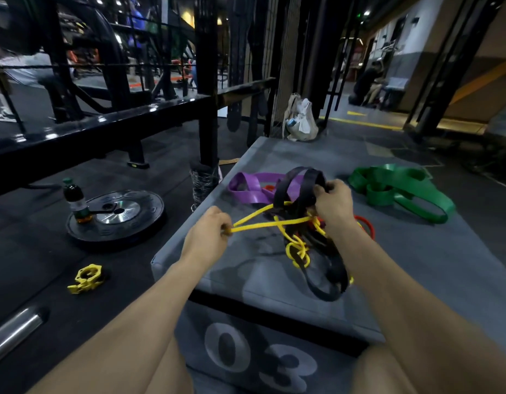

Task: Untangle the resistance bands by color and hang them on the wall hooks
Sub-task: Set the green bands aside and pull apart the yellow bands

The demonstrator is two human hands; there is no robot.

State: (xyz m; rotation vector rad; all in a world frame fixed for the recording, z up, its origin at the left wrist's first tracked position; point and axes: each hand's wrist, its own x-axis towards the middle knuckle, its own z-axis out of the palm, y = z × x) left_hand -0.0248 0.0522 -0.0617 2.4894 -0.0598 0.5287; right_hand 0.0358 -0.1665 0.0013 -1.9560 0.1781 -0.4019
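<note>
A gym. A weight plate (116, 216) and barbell collar (87, 278) lie on dark flooring at left. A black rack (104, 120) fills the upper left.

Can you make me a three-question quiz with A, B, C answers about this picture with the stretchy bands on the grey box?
1. Where does the green band lie?
A. on the floor beside the weight plate
B. on the grey box, apart from the tangle
C. hanging on a hook

2. What colour is the band that the left hand pulls?
A. yellow
B. purple
C. green

3. What is the right hand doing?
A. resting flat and open
B. holding a bottle
C. gripping the black band

Answers: 1 B, it sits alone on the grey box, right of the tangle. 2 A, a taut yellow band runs from its fingers. 3 C, its fingers curl round a black loop.
</note>
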